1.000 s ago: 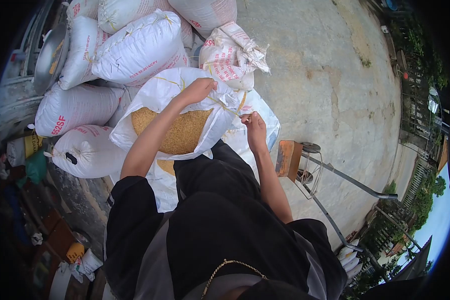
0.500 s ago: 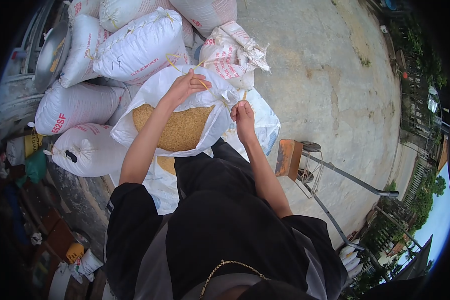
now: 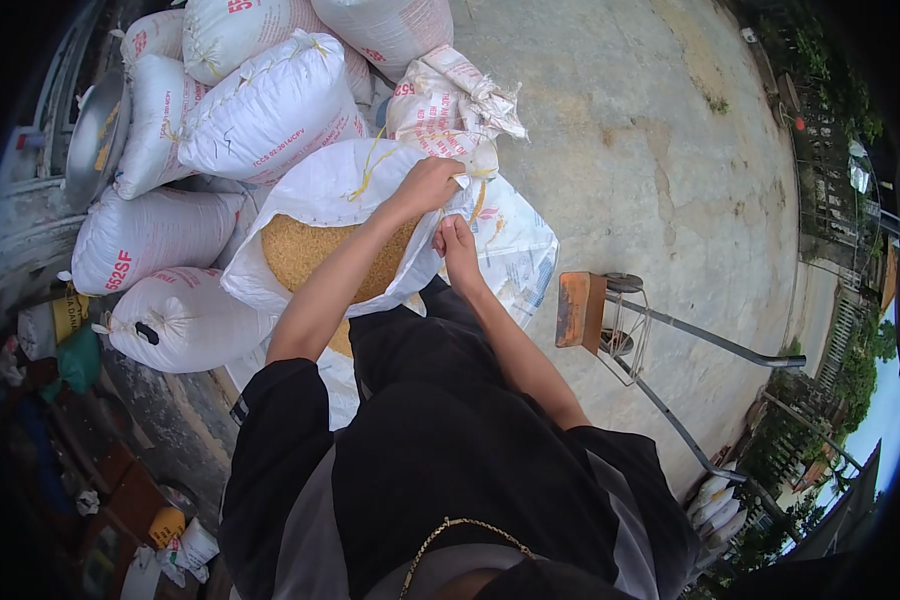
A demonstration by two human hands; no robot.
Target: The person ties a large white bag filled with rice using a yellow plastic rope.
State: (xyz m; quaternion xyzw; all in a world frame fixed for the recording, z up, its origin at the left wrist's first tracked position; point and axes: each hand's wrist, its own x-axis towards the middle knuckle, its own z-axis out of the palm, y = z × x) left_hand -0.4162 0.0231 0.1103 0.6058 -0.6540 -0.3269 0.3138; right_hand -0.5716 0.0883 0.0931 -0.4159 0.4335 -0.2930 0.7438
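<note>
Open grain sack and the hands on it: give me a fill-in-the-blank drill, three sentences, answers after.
1. The open sack is filled with golden ____.
2. The left hand and the right hand both grip the sack's ____ edge, close together.
3. The cord threaded along the sack's mouth is ____ in colour.

Missing words: grain; right; yellow

Ahead of you and to your left, tied white sacks printed with red lettering lie stacked in a pile. A round metal pan leans at the pile's far left edge. To your right, a hand truck with an orange plate lies on the bare concrete ground. Trees stand beyond.
</note>
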